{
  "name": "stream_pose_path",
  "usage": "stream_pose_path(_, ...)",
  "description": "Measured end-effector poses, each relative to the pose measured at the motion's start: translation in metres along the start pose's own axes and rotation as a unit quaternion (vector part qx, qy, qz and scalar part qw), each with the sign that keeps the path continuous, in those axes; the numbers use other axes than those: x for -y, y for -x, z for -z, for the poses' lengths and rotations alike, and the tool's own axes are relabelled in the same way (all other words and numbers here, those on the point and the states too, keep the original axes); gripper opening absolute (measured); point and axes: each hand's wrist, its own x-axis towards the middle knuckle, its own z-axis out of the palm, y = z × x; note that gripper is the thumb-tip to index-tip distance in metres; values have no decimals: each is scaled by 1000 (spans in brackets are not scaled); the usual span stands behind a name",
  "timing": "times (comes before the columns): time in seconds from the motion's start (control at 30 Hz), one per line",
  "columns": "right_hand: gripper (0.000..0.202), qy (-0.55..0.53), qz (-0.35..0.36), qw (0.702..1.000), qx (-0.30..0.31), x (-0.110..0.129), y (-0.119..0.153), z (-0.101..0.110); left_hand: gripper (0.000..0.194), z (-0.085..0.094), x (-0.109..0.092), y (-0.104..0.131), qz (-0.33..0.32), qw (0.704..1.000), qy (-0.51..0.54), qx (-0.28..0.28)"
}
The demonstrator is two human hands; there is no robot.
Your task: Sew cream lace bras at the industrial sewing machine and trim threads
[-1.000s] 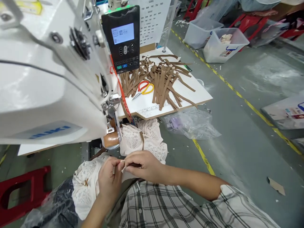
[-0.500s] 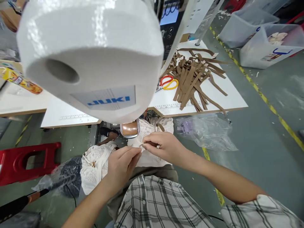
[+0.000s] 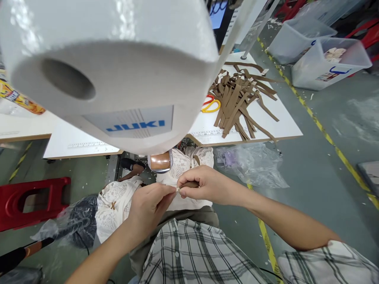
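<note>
My left hand (image 3: 154,201) is closed in a pinch, its fingertips meeting those of my right hand over my lap. A tiny white bit (image 3: 177,190) shows between the two sets of fingertips; what it belongs to is unclear. My right hand (image 3: 204,184) is closed on a brown fabric strap (image 3: 189,184), seen under its curled fingers. Beneath both hands a white lace garment (image 3: 185,203), which looks like a bra, lies across my lap and up to the sewing machine. Another white lace garment (image 3: 111,209) with a small brown bow hangs left of my left hand.
A white sewing machine head (image 3: 133,79) looms close above. On the white table (image 3: 204,136) lie many brown straps (image 3: 233,102) and scissors (image 3: 211,105) with red and yellow handles. A red stool (image 3: 35,201), a clear plastic bag (image 3: 251,165) and plastic bins (image 3: 328,71) stand around.
The view has shifted slightly. My fingertips have come together, and more of the brown strap shows under my right hand's fingers.
</note>
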Motion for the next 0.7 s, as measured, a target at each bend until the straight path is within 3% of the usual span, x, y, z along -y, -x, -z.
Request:
stream_pose_path(0.17, 13, 46, 30, 998, -24, -1, 2, 0, 11, -1, 2, -2, 16, 1000, 6, 11)
stream_pose_path(0.4, 12, 150, 102, 978, -103, -6, 6, -17, 18, 2, 3, -5, 49, 994, -47, 81)
stream_pose_path(0.57, 15, 238, 205, 922, -226, 3, -3, -18, 22, 2, -7, -8, 103, 993, -45, 41)
stream_pose_path(0.63, 13, 233, 192, 931, -205, 14, -16, -7, 19, 5, -5, -11, 126, 991, -50, 9)
stream_pose_path(0.7, 14, 220, 144, 952, -159, 27, -30, 7, 15, 10, 3, -12, 109, 987, -116, -28)
